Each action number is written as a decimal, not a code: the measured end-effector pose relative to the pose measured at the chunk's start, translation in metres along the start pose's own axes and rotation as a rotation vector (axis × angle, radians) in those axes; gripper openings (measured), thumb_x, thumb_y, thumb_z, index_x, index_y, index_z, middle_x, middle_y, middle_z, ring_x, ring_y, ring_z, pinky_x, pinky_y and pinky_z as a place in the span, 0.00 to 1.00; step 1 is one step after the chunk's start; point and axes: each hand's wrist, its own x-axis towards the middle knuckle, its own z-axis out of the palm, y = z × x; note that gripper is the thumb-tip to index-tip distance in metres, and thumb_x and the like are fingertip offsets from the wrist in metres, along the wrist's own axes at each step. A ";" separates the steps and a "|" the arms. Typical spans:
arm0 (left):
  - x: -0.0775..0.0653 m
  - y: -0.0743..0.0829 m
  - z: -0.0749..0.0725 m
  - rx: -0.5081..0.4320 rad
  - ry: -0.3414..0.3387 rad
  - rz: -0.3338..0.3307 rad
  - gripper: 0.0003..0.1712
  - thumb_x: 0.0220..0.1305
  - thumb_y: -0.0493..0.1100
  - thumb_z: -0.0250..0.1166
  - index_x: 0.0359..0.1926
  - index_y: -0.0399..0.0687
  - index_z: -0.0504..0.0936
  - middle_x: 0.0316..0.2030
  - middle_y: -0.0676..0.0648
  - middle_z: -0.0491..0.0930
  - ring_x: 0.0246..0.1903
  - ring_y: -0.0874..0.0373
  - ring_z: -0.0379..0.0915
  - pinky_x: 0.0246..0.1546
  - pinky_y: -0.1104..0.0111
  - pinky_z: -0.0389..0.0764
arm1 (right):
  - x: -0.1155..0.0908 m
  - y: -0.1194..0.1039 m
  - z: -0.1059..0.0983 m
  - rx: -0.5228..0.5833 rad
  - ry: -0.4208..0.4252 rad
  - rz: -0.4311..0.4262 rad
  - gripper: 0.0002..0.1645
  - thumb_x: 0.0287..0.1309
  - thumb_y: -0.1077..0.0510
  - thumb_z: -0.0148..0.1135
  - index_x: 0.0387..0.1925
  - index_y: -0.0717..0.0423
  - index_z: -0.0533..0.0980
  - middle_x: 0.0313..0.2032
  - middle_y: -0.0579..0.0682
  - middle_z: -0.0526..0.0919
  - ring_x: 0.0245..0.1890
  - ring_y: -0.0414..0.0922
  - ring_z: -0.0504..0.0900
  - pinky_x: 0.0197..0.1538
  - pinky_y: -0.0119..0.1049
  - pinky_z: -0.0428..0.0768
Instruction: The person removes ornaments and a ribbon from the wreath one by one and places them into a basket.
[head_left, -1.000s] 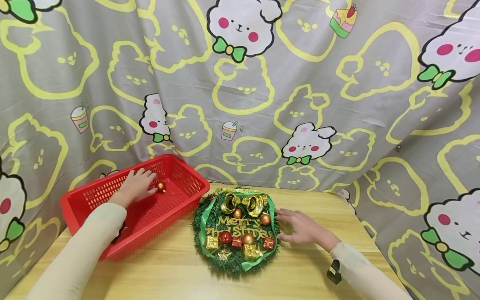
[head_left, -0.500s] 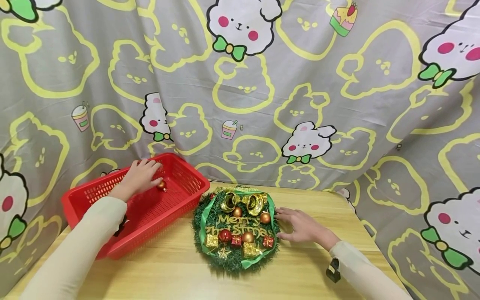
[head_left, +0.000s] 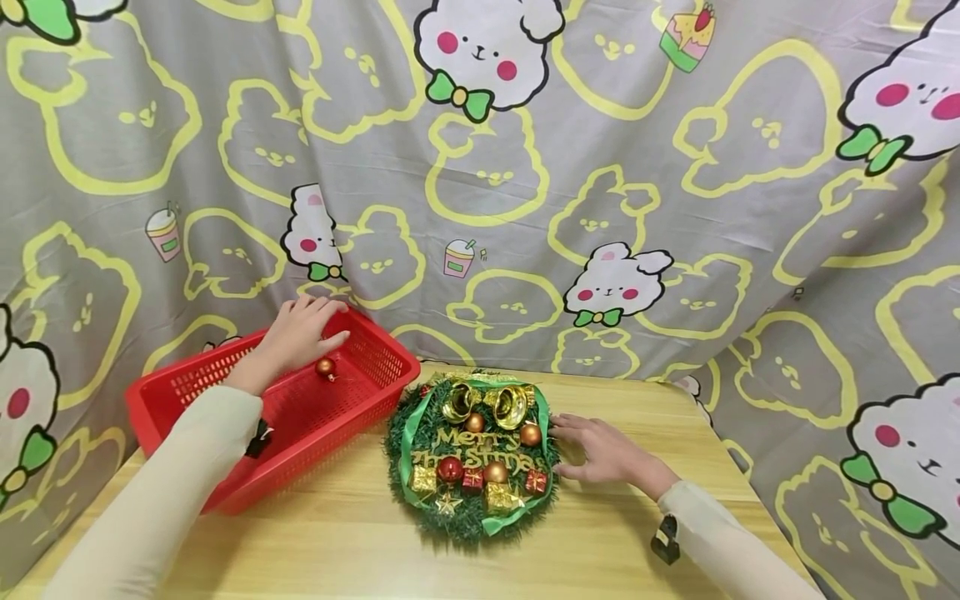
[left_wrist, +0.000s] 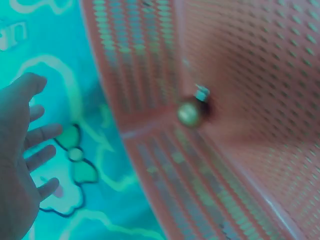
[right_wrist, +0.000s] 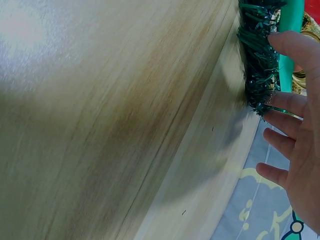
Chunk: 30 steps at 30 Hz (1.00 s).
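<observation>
The round green tinsel wreath [head_left: 465, 527] lies flat in the middle of the pale wood-grain table [head_left: 375, 554], face up and pretty loaded. It's got two shiny gold bells [head_left: 510, 407] up top (one marked), gold "Merry Christmas" lettering [head_left: 477, 439] across the middle, and a glossy green ribbon [head_left: 410, 429] looping round. Lower down sit a shiny red ball [head_left: 449, 469], small red and gold gift boxes and a gold star [head_left: 448, 503], plus a few copper-coloured balls among the decorations.

The person's right hand [head_left: 600, 452] is at the wreath's right edge, fingers loosely extended, thumb and fingertips up against the tinsel but not gripping anything. There's a small black device [head_left: 665, 540] at that wrist.

The left hand [head_left: 300, 333] is up over the back side of the red perforated plastic basket [head_left: 315, 450], fingers relaxed and apart, nothing in them. That basket sits at an angle just left of the wreath. On its floor, near the far end, is a small copper-coloured ornament ball [head_left: 326, 367] with a metallic cap; the left wrist view of it is kinda blurry.

Both sleeves are cream, and a grey curtain [head_left: 495, 250] with yellow-outlined cartoon animals hangs behind it all.
</observation>
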 end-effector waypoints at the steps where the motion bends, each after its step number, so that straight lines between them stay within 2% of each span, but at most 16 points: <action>1: 0.002 0.004 -0.002 -0.014 0.010 0.006 0.26 0.70 0.50 0.64 0.63 0.42 0.75 0.61 0.36 0.76 0.61 0.37 0.64 0.61 0.37 0.63 | 0.000 0.000 0.000 0.000 0.002 -0.001 0.41 0.60 0.35 0.66 0.63 0.61 0.77 0.68 0.61 0.74 0.69 0.60 0.73 0.67 0.58 0.73; 7: 0.010 0.033 -0.013 -0.090 0.060 0.058 0.26 0.70 0.51 0.64 0.64 0.44 0.75 0.59 0.39 0.78 0.60 0.39 0.65 0.62 0.38 0.61 | 0.001 0.001 0.000 0.004 0.010 -0.008 0.41 0.60 0.35 0.66 0.63 0.61 0.77 0.69 0.61 0.74 0.68 0.61 0.74 0.67 0.58 0.73; 13: 0.008 0.070 -0.014 -0.091 0.089 0.171 0.29 0.69 0.51 0.65 0.65 0.42 0.75 0.59 0.39 0.78 0.61 0.39 0.68 0.64 0.39 0.63 | 0.000 0.001 -0.001 0.008 0.018 -0.018 0.41 0.60 0.36 0.66 0.62 0.62 0.77 0.68 0.62 0.74 0.67 0.62 0.75 0.66 0.57 0.74; 22: 0.000 0.117 -0.002 -0.116 0.108 0.354 0.27 0.69 0.53 0.65 0.63 0.44 0.78 0.57 0.44 0.81 0.58 0.44 0.71 0.64 0.45 0.67 | -0.001 0.000 -0.001 0.011 0.014 -0.025 0.41 0.60 0.35 0.66 0.62 0.62 0.77 0.68 0.63 0.75 0.67 0.61 0.75 0.66 0.58 0.74; 30: -0.012 0.149 0.017 -0.176 0.065 0.474 0.24 0.70 0.54 0.64 0.61 0.48 0.79 0.54 0.49 0.82 0.56 0.49 0.73 0.62 0.49 0.71 | -0.001 0.001 -0.001 -0.001 0.023 -0.027 0.41 0.60 0.35 0.66 0.62 0.62 0.78 0.67 0.63 0.75 0.67 0.61 0.75 0.66 0.57 0.75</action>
